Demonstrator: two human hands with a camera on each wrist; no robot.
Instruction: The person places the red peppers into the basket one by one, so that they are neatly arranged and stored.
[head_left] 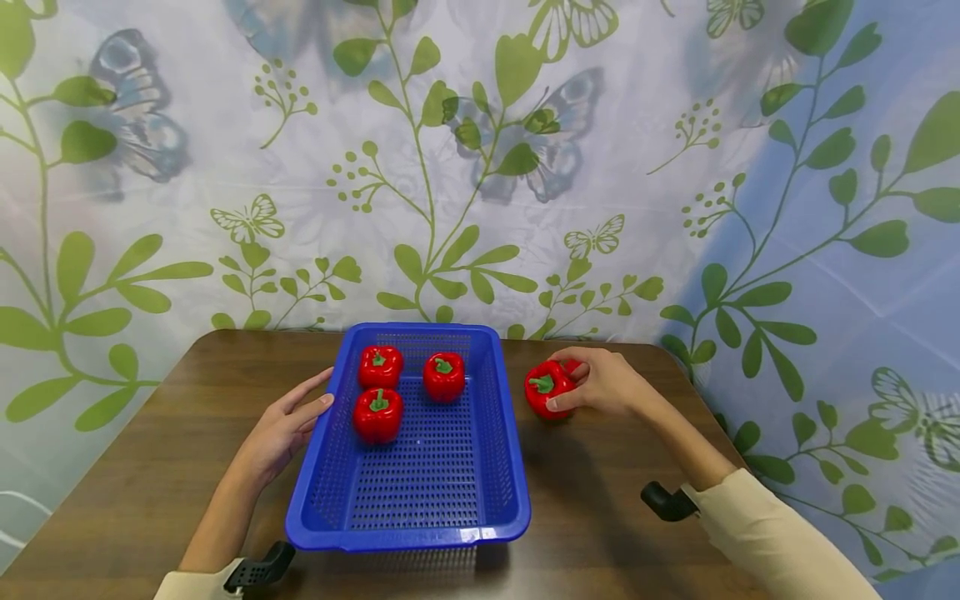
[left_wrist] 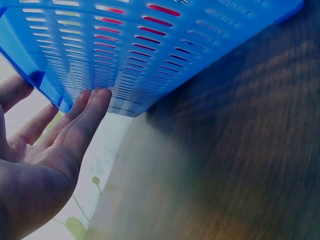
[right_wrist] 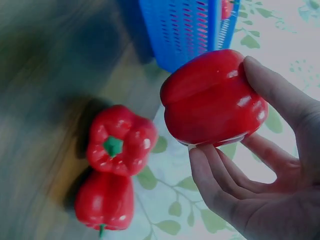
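Note:
My right hand [head_left: 603,383] grips a red bell pepper [head_left: 542,400] with a green stem, to the right of a blue perforated basket [head_left: 517,467]. In the right wrist view, thumb and fingers pinch this pepper [right_wrist: 215,100] from opposite sides, and two more red bell peppers [right_wrist: 122,137] rest on the table against each other. Three red bell peppers [head_left: 378,417] sit in the basket's left and back part. My left hand [head_left: 277,437] is at the basket's left side; in the left wrist view its extended fingers [left_wrist: 82,120] lie along the perforated outer wall [left_wrist: 130,55].
The brown wooden table [head_left: 600,500] ends at its back edge against a patterned curtain [head_left: 465,167] with leaves and butterflies. Black straps [head_left: 667,502] are on both wrists. A white cable [head_left: 22,500] shows at the far left.

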